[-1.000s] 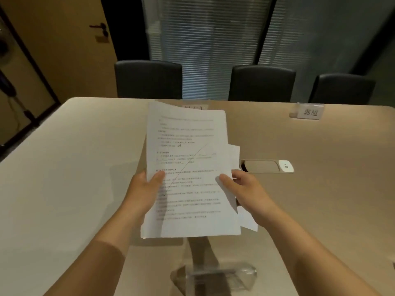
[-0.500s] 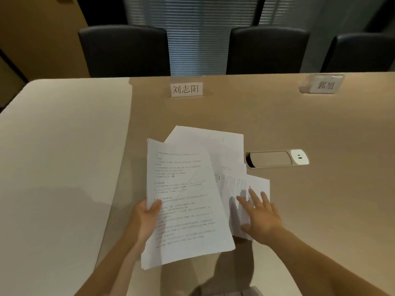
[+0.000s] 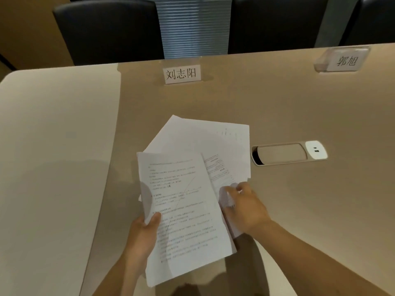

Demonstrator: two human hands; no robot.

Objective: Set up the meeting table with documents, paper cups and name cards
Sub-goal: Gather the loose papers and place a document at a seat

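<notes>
My left hand [image 3: 143, 233] grips the lower left edge of a printed document [image 3: 183, 210], held just above the table with its text facing me. Loose white sheets [image 3: 203, 142] lie fanned on the tan table [image 3: 277, 107] beyond and to the right of it. My right hand [image 3: 243, 205] rests on those sheets beside the held document, fingers curled and pinching a sheet's crumpled corner. Two name cards in clear holders stand near the far edge: one [image 3: 181, 74] straight ahead, another [image 3: 344, 60] at the far right.
A cable hatch with a white socket [image 3: 288, 153] is set into the table right of the sheets. A paler table section [image 3: 53, 146] adjoins on the left. Three dark chairs [image 3: 106, 28] stand behind the far edge, in front of window blinds.
My right hand left the held stack and went down onto the loose sheets, now curling on a corner. The document dropped lower. My view tipped down and closer to the table.
</notes>
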